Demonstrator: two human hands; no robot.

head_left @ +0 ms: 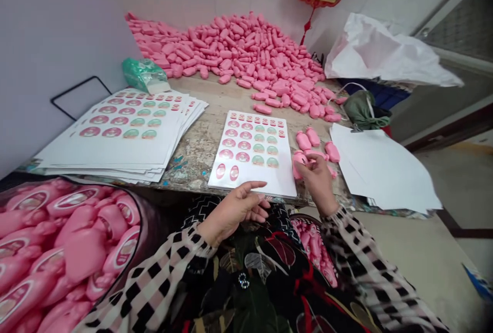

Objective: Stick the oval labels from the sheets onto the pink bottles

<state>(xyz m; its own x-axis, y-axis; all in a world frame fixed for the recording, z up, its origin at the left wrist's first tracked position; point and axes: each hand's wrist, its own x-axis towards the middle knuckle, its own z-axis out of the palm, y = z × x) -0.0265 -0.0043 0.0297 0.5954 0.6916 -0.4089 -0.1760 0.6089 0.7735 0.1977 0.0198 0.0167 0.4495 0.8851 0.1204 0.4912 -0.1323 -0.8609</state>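
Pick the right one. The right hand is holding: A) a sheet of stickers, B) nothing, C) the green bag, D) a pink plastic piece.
D: the right hand grips a pink plastic piece just right of the sticker sheet, while the left hand hovers at the sheet's near edge.

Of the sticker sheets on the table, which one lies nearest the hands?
The single sticker sheet lying alone just beyond the left hand and right hand; the others form a stack farther left.

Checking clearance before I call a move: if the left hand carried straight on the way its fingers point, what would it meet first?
Probably the near edge of the sticker sheet; the left hand points up and right towards it, though depth is unclear.
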